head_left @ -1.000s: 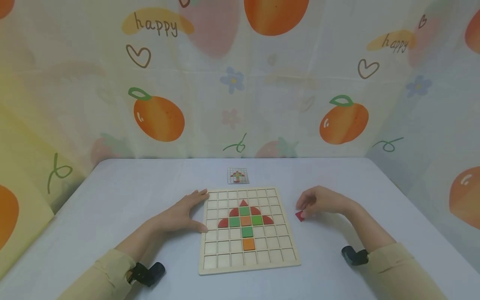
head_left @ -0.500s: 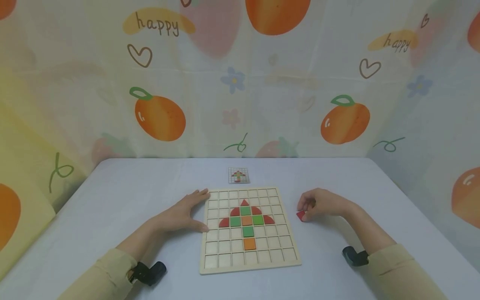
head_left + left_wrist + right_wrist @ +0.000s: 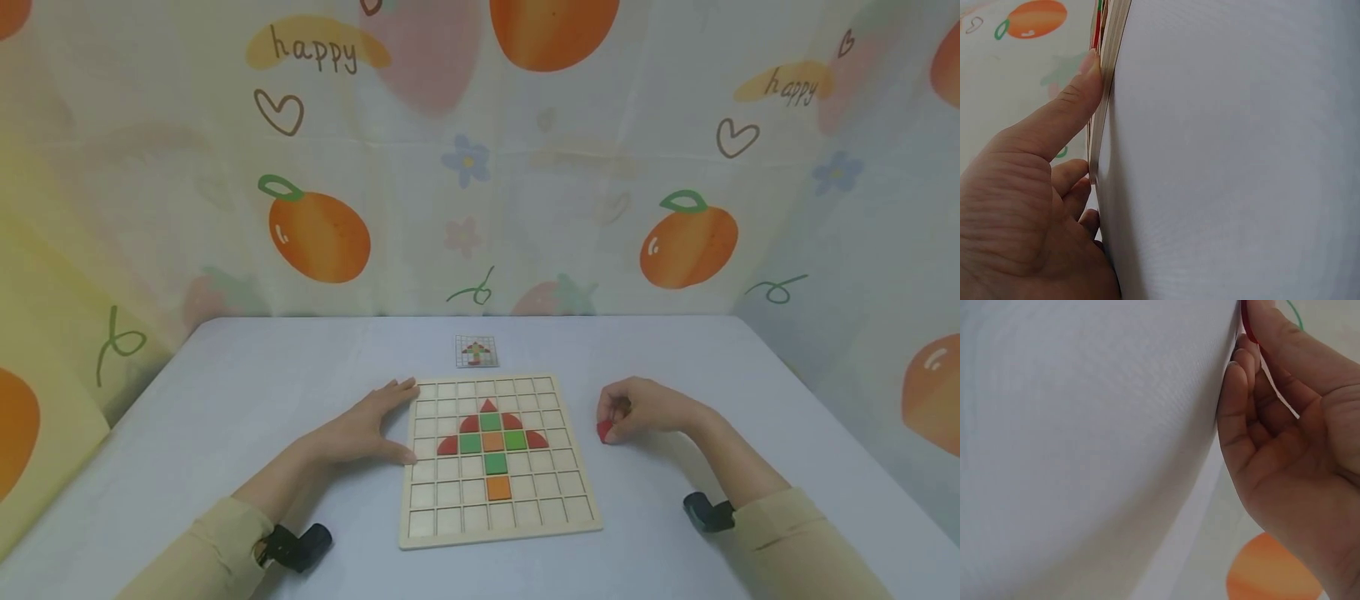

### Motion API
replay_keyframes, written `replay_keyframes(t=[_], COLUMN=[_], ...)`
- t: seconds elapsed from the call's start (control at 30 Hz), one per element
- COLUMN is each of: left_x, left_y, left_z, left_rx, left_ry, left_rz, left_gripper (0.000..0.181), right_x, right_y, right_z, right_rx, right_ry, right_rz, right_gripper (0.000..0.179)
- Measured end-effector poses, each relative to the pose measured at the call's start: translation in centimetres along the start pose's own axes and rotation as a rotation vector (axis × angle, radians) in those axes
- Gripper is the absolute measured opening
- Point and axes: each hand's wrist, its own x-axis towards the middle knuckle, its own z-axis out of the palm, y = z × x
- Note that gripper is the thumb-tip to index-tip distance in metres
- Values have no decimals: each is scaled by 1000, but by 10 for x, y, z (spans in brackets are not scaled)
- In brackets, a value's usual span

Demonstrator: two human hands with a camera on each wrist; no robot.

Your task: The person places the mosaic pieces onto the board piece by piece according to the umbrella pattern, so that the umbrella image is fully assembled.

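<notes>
A wooden grid board lies on the table with coloured tiles in its cells. At the top of their arrangement is a red triangle; several red rounded tiles, several green squares and two orange squares make up the others. My left hand spreads along the board's left edge, thumb and fingertips touching it. To the right of the board, my right hand pinches a small red tile at table level. The fingers partly hide that tile, so its full shape cannot be made out.
Behind the board lies a small pattern card printed with a similar coloured figure. The white table ends at a fruit-printed curtain. Both wrists carry a black camera.
The red tile has turned slightly in my right fingers, and that hand has shifted a little to the right. My left hand stays on the board's edge.
</notes>
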Motion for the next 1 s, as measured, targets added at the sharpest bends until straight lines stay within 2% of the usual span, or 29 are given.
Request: replay_keyframes(t=[0.53, 0.77, 1.0], left_x=[-3, -3, -1], left_y=[3, 4, 3], left_z=[-2, -3, -2], left_rx=[-10, 0, 8], left_ry=[5, 7, 5], left_rz=[6, -1, -1], left_gripper=[103, 103, 104], right_x=[2, 0, 2], right_y=[-10, -22, -44], right_z=[-7, -6, 6], right_rx=[-27, 67, 151], right_ry=[-8, -5, -21], right_rz=[-24, -88, -125], right_gripper=[6, 8, 9])
